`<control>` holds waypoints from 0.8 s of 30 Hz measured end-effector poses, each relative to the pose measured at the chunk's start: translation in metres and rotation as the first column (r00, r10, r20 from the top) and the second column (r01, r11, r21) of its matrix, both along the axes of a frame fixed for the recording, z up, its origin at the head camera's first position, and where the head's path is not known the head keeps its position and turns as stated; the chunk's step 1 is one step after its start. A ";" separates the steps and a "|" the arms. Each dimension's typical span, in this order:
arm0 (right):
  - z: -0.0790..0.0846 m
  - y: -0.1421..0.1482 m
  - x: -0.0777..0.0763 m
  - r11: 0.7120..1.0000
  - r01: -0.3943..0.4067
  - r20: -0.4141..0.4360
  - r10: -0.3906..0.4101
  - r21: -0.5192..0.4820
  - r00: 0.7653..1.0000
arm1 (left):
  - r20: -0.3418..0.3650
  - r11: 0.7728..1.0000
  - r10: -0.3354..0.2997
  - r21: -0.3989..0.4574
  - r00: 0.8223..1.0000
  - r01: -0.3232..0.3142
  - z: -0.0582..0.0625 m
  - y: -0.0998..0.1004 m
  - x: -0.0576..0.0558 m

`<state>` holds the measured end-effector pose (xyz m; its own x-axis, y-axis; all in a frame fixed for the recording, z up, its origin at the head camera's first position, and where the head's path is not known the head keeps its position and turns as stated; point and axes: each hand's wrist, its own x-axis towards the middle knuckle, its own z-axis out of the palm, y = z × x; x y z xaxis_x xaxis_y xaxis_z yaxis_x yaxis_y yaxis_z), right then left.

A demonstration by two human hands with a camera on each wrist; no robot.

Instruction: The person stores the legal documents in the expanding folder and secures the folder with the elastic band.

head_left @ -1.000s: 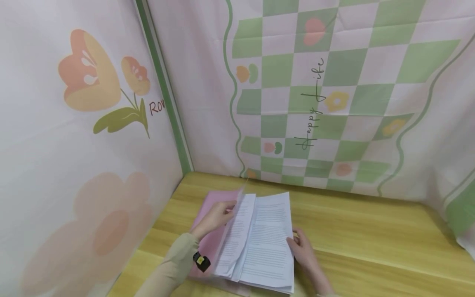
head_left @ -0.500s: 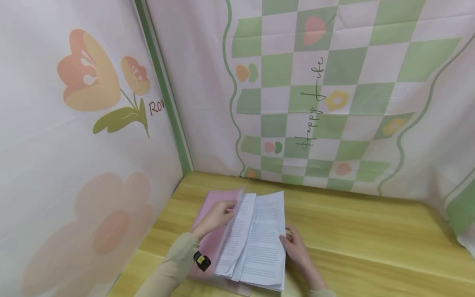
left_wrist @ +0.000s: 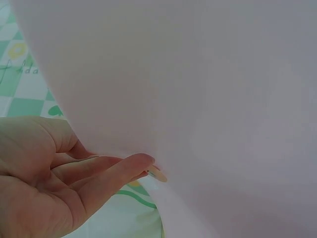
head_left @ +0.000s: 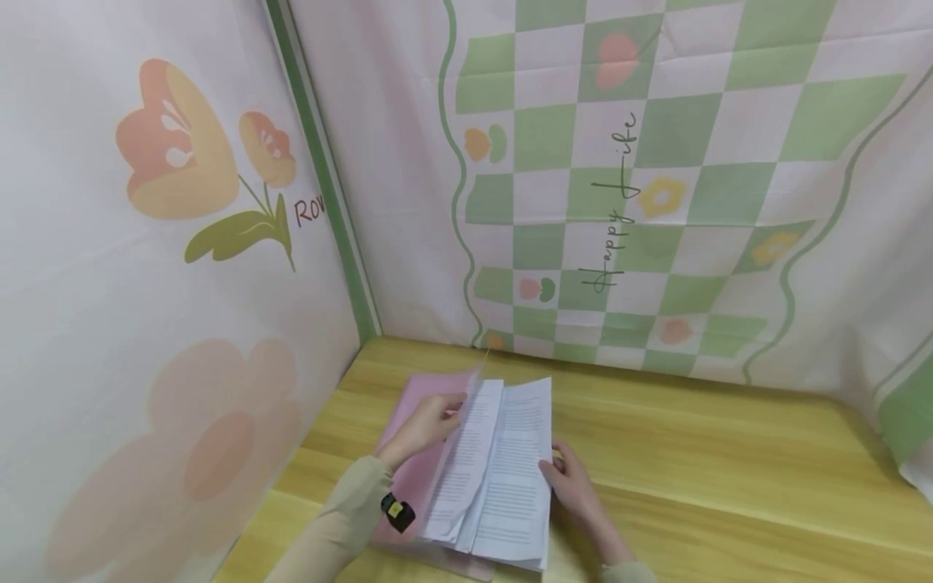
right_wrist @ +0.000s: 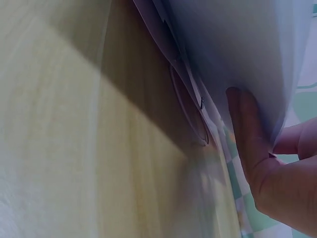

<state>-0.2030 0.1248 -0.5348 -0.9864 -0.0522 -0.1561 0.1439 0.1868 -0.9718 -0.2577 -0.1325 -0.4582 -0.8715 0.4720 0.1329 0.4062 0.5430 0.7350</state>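
Note:
A pink folder (head_left: 421, 478) lies spread on the table with printed pages (head_left: 517, 461) in it. My left hand (head_left: 430, 421) pinches the edge of a raised translucent folder sheet (head_left: 472, 385); in the left wrist view this pale sheet (left_wrist: 213, 99) fills most of the picture, with a small tan tab (left_wrist: 157, 173) by the thumb tip. At the right side, my right hand (head_left: 572, 482) pinches the edge of the pages between thumb and fingers. From the right wrist view, these pages (right_wrist: 237, 44) stand lifted, and a thin loop (right_wrist: 185, 109) shows at the folder's edge.
The wooden table (head_left: 729, 470) stretches out to the right of the pages. Behind it hangs a green and white checked curtain (head_left: 619, 202), and a flowered curtain (head_left: 146, 300) closes off the left side. A black wrist device (head_left: 397, 512) sits at the left sleeve.
My right hand has moved left, bringing the right edge of the pages with it toward the middle of the folder. The left hand has kept its place on the raised sheet.

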 end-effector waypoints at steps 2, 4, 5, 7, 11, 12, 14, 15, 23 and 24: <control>0.001 0.000 0.000 1.000 -0.007 0.011 0.007 -0.006 1.000 | 0.009 1.000 0.003 0.000 1.000 -0.003 0.000 0.000 0.000; 0.002 0.000 0.001 1.000 -0.013 0.024 0.013 -0.008 1.000 | 0.017 1.000 0.004 0.002 1.000 -0.004 0.001 0.000 0.000; 0.003 0.000 0.001 1.000 -0.018 0.029 0.019 -0.008 0.999 | 0.019 1.000 0.005 0.001 1.000 -0.005 0.001 -0.001 0.000; 0.004 0.001 0.002 0.999 -0.032 0.035 0.033 -0.010 0.999 | 0.021 1.000 0.002 0.002 1.000 -0.003 0.001 -0.001 0.000; 0.007 0.006 0.003 0.996 -0.092 0.042 0.093 -0.020 0.995 | 0.022 1.000 0.002 0.004 1.000 -0.002 0.002 -0.001 0.001; 0.008 0.008 0.004 0.993 -0.112 0.049 0.113 -0.025 0.992 | 0.015 1.000 0.000 0.003 1.000 0.000 0.002 -0.001 0.001; 0.009 0.011 0.005 0.987 -0.156 0.060 0.157 -0.029 0.986 | 0.011 1.000 0.000 0.000 1.000 0.000 0.002 -0.001 0.001; 0.010 0.013 0.006 0.983 -0.182 0.063 0.184 -0.035 0.981 | 0.012 1.000 0.002 -0.001 1.000 -0.002 0.002 -0.001 0.001; 0.015 0.021 0.009 0.952 -0.301 0.046 0.304 -0.055 0.952 | 0.023 1.000 0.008 0.010 1.000 -0.009 0.003 0.000 0.002; 0.015 0.021 0.009 0.953 -0.299 0.045 0.302 -0.052 0.952 | 0.018 1.000 0.007 0.011 1.000 -0.007 0.003 0.000 0.002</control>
<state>-0.1938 0.1462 -0.5202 -0.9146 -0.3530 -0.1970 0.1378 0.1860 -0.9728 -0.2554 -0.1327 -0.4556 -0.8773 0.4642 0.1221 0.3888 0.5379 0.7480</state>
